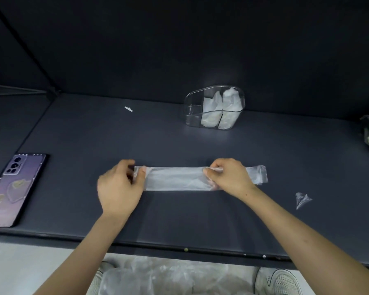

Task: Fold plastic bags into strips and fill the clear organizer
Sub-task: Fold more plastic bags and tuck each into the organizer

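The folded plastic bag [175,178] lies flat on the dark counter [179,141] as a long strip running left to right, straight in front of me, and I hold it at both ends.

My left grip [119,188] is closed on the strip's left end, thumb on top and fingers curled round the edge. My right grip [228,177] pinches the strip closer to its right end, fingertips bunching the film at the far edge. A short length of the bag sticks out past that hand to the right, resting on the counter. Between my two hands the strip lies stretched and flat.

The clear organizer [192,116] stands farther back on the counter, beyond my right hand and well apart from the strip. Its middle and right compartments hold upright white folded bags [230,103]; the left one looks bare.

A phone [13,188] lies face down near the counter's left edge. A small scrap of clear film [303,200] lies to the right of my right forearm. A pile of loose plastic bags [158,277] sits below the counter's near edge, between my arms.
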Demonstrator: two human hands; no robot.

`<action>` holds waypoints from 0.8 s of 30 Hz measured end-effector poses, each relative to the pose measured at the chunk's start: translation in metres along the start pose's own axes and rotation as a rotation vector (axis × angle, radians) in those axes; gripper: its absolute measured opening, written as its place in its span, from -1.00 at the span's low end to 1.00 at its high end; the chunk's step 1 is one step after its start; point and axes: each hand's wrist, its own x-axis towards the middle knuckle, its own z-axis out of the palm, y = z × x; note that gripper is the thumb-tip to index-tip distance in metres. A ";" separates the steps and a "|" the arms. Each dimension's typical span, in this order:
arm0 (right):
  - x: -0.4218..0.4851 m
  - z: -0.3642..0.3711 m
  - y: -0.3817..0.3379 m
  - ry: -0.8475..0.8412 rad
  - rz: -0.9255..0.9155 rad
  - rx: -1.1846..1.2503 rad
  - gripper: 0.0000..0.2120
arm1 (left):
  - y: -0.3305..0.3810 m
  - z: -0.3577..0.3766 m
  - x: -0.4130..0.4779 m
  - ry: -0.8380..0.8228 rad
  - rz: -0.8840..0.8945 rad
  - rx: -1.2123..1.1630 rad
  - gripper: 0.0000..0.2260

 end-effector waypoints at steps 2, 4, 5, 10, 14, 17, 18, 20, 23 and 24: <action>-0.001 0.000 -0.001 -0.013 0.002 -0.012 -0.76 | 0.003 -0.002 -0.004 0.160 0.148 0.133 -0.61; -0.002 0.001 -0.002 -0.014 0.005 -0.021 -0.78 | 0.011 0.005 -0.009 0.127 0.357 0.146 -0.62; -0.002 0.001 -0.002 -0.012 0.003 -0.026 -0.79 | 0.015 0.011 -0.011 0.041 0.441 0.133 -0.61; -0.005 0.000 -0.003 -0.005 -0.022 -0.033 -0.83 | 0.016 0.040 -0.025 -0.332 0.391 0.234 -0.49; -0.007 -0.023 0.006 -0.135 0.114 0.257 -0.90 | 0.016 0.041 -0.025 -0.372 0.378 0.286 -0.43; -0.007 -0.045 0.017 0.189 0.081 0.081 -0.94 | 0.018 0.039 -0.026 -0.383 0.375 0.293 -0.38; -0.008 -0.042 0.017 0.393 -0.050 -0.102 -0.87 | 0.018 0.039 -0.026 -0.384 0.373 0.299 -0.37; -0.016 -0.015 0.002 0.508 -0.344 -0.305 -0.73 | 0.018 0.039 -0.026 -0.381 0.372 0.300 -0.38; -0.024 0.046 -0.011 0.227 -0.519 -0.506 -0.57 | 0.019 0.038 -0.025 -0.374 0.378 0.286 -0.37; -0.026 0.057 -0.011 0.143 -0.492 -0.514 -0.53 | 0.019 0.038 -0.025 -0.384 0.380 0.287 -0.36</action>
